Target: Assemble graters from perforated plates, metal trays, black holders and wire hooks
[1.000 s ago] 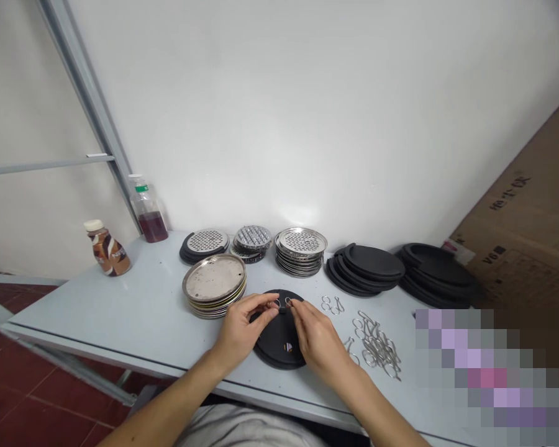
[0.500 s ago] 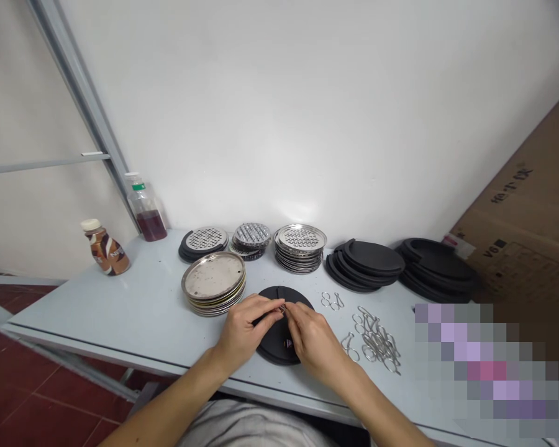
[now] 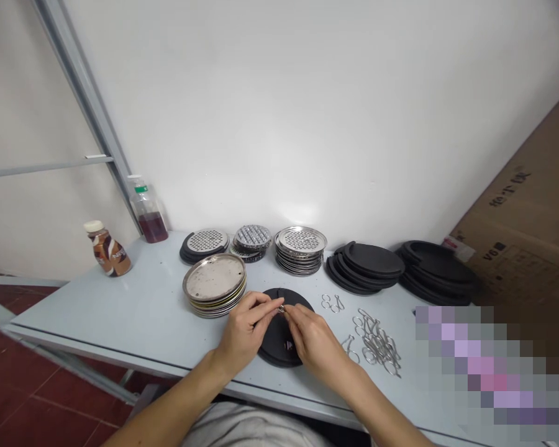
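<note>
My left hand (image 3: pixel 248 328) and my right hand (image 3: pixel 315 334) meet over a round black disc (image 3: pixel 278 355) near the table's front edge. Both are closed in a pinch on a small metal ring piece (image 3: pixel 282 308), mostly hidden by the fingertips. The disc lies flat, with a slot at its far side and a small pinkish mark on its face. Right of my right hand is a pile of wire ring clips (image 3: pixel 378 346); a few more clips (image 3: pixel 331 303) lie apart from it.
Left of the disc stands a stack of metal plates (image 3: pixel 215 278). Behind are perforated discs (image 3: pixel 302 241) and stacked black discs (image 3: pixel 372 261). Two bottles, one brown (image 3: pixel 109 251) and one with dark red liquid (image 3: pixel 153 226), stand at left. A cardboard box (image 3: pixel 522 230) is at right.
Both hands stay pinched over the black disc, with the metal piece turned slightly between the fingertips. The whole view has shifted a little; nothing else visibly moved.
</note>
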`<state>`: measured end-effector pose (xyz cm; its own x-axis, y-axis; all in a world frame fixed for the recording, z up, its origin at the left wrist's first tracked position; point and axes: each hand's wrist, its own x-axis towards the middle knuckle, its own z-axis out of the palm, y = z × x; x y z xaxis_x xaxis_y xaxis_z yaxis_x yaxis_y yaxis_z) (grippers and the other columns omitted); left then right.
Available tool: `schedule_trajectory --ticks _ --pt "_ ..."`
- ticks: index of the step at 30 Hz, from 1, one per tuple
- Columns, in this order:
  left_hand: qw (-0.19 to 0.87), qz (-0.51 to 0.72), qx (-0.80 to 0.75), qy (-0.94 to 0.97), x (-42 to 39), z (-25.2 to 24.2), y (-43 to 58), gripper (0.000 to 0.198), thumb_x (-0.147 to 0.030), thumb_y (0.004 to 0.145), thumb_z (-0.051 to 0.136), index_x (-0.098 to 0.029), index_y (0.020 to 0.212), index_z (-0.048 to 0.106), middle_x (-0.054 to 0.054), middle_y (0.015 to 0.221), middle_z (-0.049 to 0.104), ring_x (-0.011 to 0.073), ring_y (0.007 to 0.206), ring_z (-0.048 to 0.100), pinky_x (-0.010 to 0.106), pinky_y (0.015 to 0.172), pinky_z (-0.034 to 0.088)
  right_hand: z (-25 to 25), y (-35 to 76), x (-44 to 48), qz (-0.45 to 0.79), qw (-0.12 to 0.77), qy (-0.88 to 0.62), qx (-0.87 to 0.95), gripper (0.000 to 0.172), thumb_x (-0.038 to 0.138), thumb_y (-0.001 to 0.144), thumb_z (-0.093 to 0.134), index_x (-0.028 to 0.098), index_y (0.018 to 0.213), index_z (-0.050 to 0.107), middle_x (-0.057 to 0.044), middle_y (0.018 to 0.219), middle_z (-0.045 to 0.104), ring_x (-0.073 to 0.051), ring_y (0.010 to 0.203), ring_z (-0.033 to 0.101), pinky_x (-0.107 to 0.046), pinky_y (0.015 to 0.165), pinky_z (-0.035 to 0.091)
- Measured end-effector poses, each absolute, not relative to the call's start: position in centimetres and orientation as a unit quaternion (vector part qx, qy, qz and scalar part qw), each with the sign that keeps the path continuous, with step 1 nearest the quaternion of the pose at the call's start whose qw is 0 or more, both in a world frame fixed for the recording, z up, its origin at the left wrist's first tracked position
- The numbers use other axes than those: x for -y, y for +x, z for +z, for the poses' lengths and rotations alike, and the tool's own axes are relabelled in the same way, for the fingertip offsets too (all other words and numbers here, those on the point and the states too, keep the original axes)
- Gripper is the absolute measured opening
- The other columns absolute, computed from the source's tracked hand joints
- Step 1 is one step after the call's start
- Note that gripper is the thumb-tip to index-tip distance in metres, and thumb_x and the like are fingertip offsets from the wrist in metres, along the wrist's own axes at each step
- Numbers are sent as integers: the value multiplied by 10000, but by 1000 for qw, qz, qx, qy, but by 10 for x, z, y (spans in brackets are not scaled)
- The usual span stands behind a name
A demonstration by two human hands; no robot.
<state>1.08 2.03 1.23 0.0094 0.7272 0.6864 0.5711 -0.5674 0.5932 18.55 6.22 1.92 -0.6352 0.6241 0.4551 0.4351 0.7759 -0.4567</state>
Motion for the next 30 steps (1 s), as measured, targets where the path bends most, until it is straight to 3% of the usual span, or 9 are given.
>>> schedule_trajectory --ticks 7,14,17,22,27,30 --pt "104 540 -500 669 -20 15 8 254 -174 961 551 -241 1128 730 48 935 649 165 869 632 274 798 508 19 185 -61 176 300 -294 890 223 100 977 394 154 997 610 -68 835 621 -190 720 590 -306 654 494" --pt "136 569 -533 612 -23 15 9 49 -211 896 644 -189 910 685 31 857 690 176 810 662 287 776 533 21 184 -60 159 347 -303 873 259 206 1011 402 188 862 613 -26 726 586 -167 638 567 -287 602 464" --pt "138 552 -523 634 -22 17 9 92 -203 902 625 -203 916 716 46 924 698 194 900 659 308 844 519 19 184 -61 151 372 -294 867 253 224 1012 406 187 893 626 -25 725 590 -158 624 575 -273 584 467" --pt "180 515 -478 689 -14 27 9 237 -196 964 509 -209 1103 700 69 1020 704 193 949 658 313 874 509 17 184 -61 144 382 -288 866 242 223 1010 411 177 952 642 -37 752 614 -157 640 599 -268 598 492" --pt "177 516 -515 661 -15 27 11 136 -263 932 590 -194 933 707 49 903 721 191 859 664 298 813 505 20 186 -61 131 377 -294 868 188 241 986 467 182 959 643 -41 764 619 -164 641 599 -279 597 504" --pt "187 514 -544 636 -18 23 11 136 -278 927 591 -195 912 698 42 887 730 189 833 669 295 791 504 21 191 -66 127 398 -335 844 169 215 953 501 189 1073 617 -63 858 661 -195 770 642 -327 707 544"
